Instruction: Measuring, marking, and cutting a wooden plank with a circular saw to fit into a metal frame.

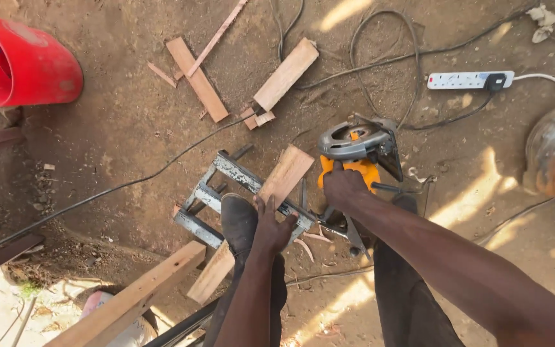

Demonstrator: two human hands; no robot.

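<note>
Circular saw (359, 151), orange and grey, is sitting on the dirt ground (117, 128) just right of a wooden plank (261, 212) that's lying slantwise over a grey metal frame (226, 193). Loads of clutter is hanging around: black cables (130, 183) are snaking across the dirt, offcuts of wood (197, 77) are lying further up, a white power strip (467, 80) is sitting off to the right, and a red bucket (17, 61) is filling the top left corner. The right hand (343, 187) is wrapping its fingers shut around the saw's orange handle. The left hand (271, 228) is pressing on the plank with fingers spread, right beside a dark shoe (239, 222) standing on the frame. Another long board (133, 299) is crowding the lower left, while the ground at the lower right is staying fairly open.
</note>
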